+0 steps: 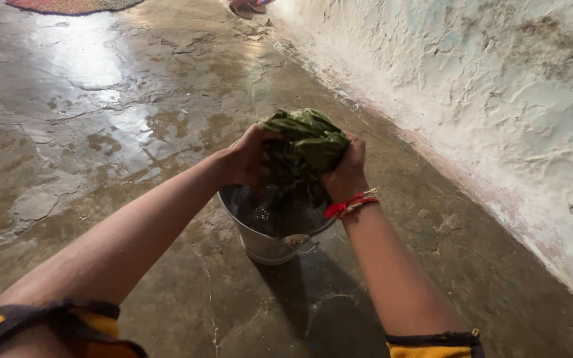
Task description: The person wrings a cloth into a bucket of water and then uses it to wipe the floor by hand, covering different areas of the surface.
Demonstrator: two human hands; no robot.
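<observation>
Both hands [250,159] [346,174] clenched around green cloth [310,139]

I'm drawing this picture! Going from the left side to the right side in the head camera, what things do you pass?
Wet cracked floor → left hand → green cloth → right hand → red thread wristband → rough whitewashed wall. The metal bucket sits under the hands.
</observation>
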